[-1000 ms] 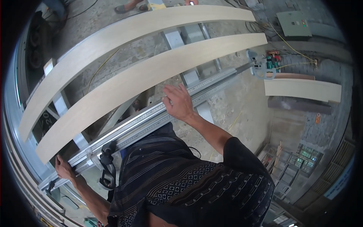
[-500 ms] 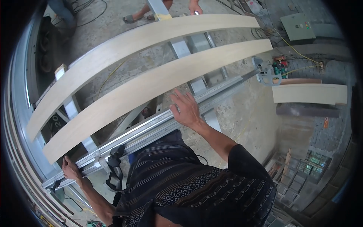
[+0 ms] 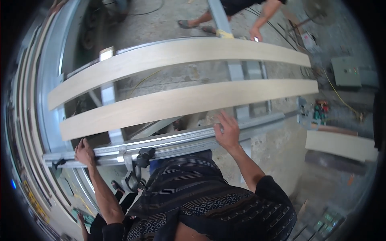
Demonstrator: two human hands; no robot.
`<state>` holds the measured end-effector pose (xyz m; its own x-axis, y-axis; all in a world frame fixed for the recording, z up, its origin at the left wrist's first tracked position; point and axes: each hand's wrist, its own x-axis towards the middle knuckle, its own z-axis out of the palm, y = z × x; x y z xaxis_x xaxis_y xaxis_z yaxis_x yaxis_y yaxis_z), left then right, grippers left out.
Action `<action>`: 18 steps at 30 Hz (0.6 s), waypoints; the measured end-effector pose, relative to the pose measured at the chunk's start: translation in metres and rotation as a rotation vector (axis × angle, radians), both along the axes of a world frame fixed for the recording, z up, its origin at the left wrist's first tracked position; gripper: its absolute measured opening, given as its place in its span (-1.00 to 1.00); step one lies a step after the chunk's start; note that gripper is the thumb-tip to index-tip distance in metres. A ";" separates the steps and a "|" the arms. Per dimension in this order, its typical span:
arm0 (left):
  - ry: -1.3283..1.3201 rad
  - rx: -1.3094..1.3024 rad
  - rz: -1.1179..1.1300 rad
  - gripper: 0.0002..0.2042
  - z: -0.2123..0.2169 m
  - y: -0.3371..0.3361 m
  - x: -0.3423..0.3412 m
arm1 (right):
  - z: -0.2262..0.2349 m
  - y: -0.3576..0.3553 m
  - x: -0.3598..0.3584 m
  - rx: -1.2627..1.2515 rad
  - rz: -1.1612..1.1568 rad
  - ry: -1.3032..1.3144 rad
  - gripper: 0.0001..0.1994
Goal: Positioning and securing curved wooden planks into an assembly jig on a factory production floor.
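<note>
Two long, curved pale boards lie across a metal frame: the near board (image 3: 189, 98) and the far board (image 3: 181, 51). In front of them runs a silver metal rail (image 3: 181, 138) with scale markings. My left hand (image 3: 85, 153) rests over the rail near its left end, fingers reaching toward the near board's left tip. Over the rail at right, my right hand (image 3: 228, 130) has its fingers spread, close to the near board's lower edge. I cannot tell whether those fingertips touch the board. Neither hand shows anything held.
A black clamp knob (image 3: 144, 156) sits on the rail. At the far side a co-worker's hand (image 3: 255, 34) is by the far board. A green control box (image 3: 345, 71) and a pale panel (image 3: 339, 145) stand at right. Long strips (image 3: 30, 100) line the left.
My view has turned, so the boards and rail look more level and lower in the picture. Both hands stay at the rail. More of the co-worker's arm shows.
</note>
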<state>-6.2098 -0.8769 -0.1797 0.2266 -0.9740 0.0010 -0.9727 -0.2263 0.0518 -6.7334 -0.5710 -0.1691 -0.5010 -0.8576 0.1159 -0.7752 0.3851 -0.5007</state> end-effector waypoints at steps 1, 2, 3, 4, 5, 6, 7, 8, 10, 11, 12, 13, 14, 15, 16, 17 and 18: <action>0.002 -0.008 -0.010 -0.58 -0.003 -0.001 0.002 | 0.000 0.001 -0.002 -0.031 -0.003 -0.003 -0.66; -0.002 -0.018 -0.016 -0.59 -0.005 0.001 0.005 | -0.003 0.004 -0.002 -0.070 -0.042 -0.072 -0.68; -0.003 -0.052 -0.025 -0.58 -0.008 0.001 0.000 | -0.007 0.003 -0.005 -0.106 -0.090 -0.138 -0.69; -0.005 -0.087 -0.034 -0.58 -0.010 0.002 -0.006 | -0.005 -0.006 -0.010 -0.123 -0.051 -0.154 -0.69; -0.002 -0.095 -0.007 -0.57 -0.010 0.004 -0.005 | 0.005 -0.018 -0.013 -0.151 -0.027 -0.109 -0.70; 0.010 -0.098 0.008 -0.56 -0.008 0.006 -0.008 | 0.014 -0.026 -0.017 -0.176 -0.016 -0.055 -0.71; 0.053 -0.070 0.027 -0.55 -0.003 0.006 -0.015 | 0.017 -0.035 -0.022 -0.185 -0.001 -0.058 -0.71; 0.051 -0.080 0.030 -0.56 -0.005 0.006 -0.013 | 0.018 -0.049 -0.027 -0.188 -0.076 -0.150 -0.74; 0.057 -0.084 0.055 -0.57 -0.002 0.009 -0.008 | 0.011 -0.078 -0.043 -0.193 -0.130 -0.251 -0.76; 0.063 -0.092 0.054 -0.58 0.001 0.009 -0.008 | 0.000 -0.093 -0.057 -0.205 -0.179 -0.378 -0.73; 0.068 -0.100 0.055 -0.59 0.002 0.008 -0.010 | -0.011 -0.108 -0.070 -0.213 -0.225 -0.505 -0.70; 0.098 -0.089 0.068 -0.61 0.004 0.006 -0.014 | -0.021 -0.122 -0.081 -0.213 -0.196 -0.517 -0.70; 0.081 -0.133 0.052 -0.62 -0.001 0.006 -0.006 | -0.030 -0.141 -0.093 -0.298 -0.312 -0.774 -0.59; 0.090 -0.147 0.050 -0.63 -0.003 0.005 -0.005 | -0.037 -0.159 -0.106 -0.368 -0.432 -1.030 -0.47; 0.092 -0.160 0.055 -0.64 -0.001 0.007 -0.004 | -0.043 -0.172 -0.115 -0.353 -0.385 -1.054 -0.47; 0.098 -0.167 0.070 -0.64 0.005 0.008 -0.009 | -0.049 -0.183 -0.124 -0.385 -0.513 -1.247 -0.36; 0.104 -0.178 0.086 -0.65 0.010 0.007 -0.015 | -0.055 -0.195 -0.131 -0.405 -0.646 -1.439 -0.24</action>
<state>-6.2243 -0.8698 -0.1702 0.3169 -0.9376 0.1430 -0.9375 -0.2868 0.1973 -6.8641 -0.7664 -0.2237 -0.6328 -0.5054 -0.5866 0.6254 0.1130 -0.7720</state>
